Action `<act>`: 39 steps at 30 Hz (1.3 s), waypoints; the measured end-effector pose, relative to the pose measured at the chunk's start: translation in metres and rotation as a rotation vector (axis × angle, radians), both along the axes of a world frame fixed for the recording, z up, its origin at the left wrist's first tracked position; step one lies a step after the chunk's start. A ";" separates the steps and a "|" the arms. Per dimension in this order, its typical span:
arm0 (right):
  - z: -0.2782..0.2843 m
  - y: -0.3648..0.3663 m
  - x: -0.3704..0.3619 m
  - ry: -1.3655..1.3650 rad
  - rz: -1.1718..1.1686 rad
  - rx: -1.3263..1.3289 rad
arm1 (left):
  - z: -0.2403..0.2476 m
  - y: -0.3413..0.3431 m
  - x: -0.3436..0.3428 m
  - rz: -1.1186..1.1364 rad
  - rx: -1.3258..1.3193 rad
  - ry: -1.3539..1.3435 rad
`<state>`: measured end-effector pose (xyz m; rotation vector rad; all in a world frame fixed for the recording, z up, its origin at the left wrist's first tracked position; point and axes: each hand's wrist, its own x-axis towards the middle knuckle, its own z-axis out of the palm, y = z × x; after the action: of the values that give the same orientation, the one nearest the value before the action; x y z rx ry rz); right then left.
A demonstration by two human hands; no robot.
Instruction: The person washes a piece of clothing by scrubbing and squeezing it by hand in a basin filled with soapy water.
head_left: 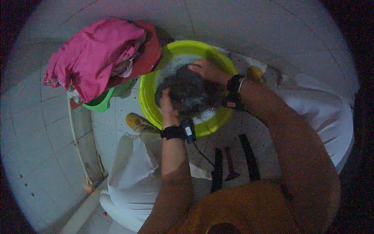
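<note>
A yellow-green plastic basin [145,93] stands on the floor in front of me with whitish, sudsy water [183,59] in it. A dark, wet, bunched cloth [191,89] fills its middle; I cannot make out what garment it is. My left hand [168,107] grips the cloth's near left side, its thumb on top and its other fingers mostly hidden. On the far right side my right hand [210,71] is closed on the same cloth, fingertips partly sunk in the folds. Each wrist wears a black strap with a small cabled box.
Left of the basin, a pink garment [97,54] lies heaped over a red basin [152,52], above a green container [102,102]. Tiled walls [249,23] rise behind and at left. A pipe [78,144] runs down the left side. My yellowish shoes [136,121] flank the basin.
</note>
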<state>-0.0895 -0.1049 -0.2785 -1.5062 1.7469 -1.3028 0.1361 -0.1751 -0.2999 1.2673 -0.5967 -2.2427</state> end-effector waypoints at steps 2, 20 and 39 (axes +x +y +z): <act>0.021 -0.017 0.011 -0.166 0.135 0.017 | -0.001 0.001 0.014 -0.107 -0.146 -0.223; 0.028 0.008 0.012 -0.617 0.652 0.292 | 0.103 0.022 -0.044 0.263 -0.315 0.007; -0.043 0.052 0.038 0.925 0.150 0.242 | -0.023 0.037 -0.002 -0.473 -1.010 -0.957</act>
<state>-0.0514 -0.0527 -0.3212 -2.2140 2.1272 -0.2627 0.1341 -0.1377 -0.3230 1.5836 -2.1834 -1.0487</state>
